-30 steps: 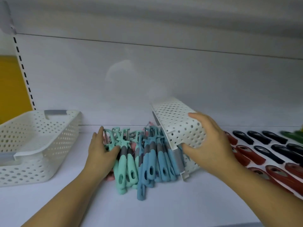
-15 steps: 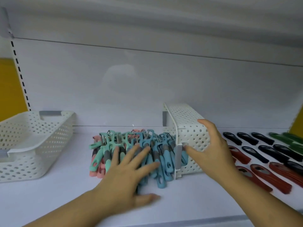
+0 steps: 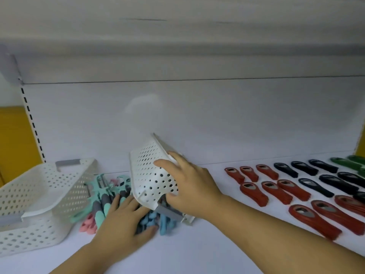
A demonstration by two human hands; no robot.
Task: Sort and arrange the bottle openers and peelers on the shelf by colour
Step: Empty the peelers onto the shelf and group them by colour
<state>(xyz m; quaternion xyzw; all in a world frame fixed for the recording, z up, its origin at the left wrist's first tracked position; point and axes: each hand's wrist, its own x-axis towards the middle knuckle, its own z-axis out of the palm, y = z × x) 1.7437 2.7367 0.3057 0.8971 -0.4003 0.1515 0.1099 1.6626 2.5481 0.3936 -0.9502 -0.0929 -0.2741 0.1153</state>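
A heap of peelers (image 3: 104, 202) in mint, blue and pink lies on the white shelf (image 3: 197, 250) at centre left. My left hand (image 3: 124, 224) lies flat on the blue ones with its fingers spread. My right hand (image 3: 189, 186) grips a white perforated basket (image 3: 150, 175), tipped up on its side over the heap's right end. To the right, red bottle openers (image 3: 284, 186), black ones (image 3: 324, 175) and green ones (image 3: 347, 165) lie in rows.
A second white perforated basket (image 3: 39, 198) with grey handles stands at the left, touching the peeler heap. The shelf's back wall rises close behind, and an upper shelf overhangs. A slotted upright runs up the left side.
My right hand has tipped the basket further over and toward the left. My left hand has slid right, onto the blue peelers beneath the basket's rim. The camera has shifted left.
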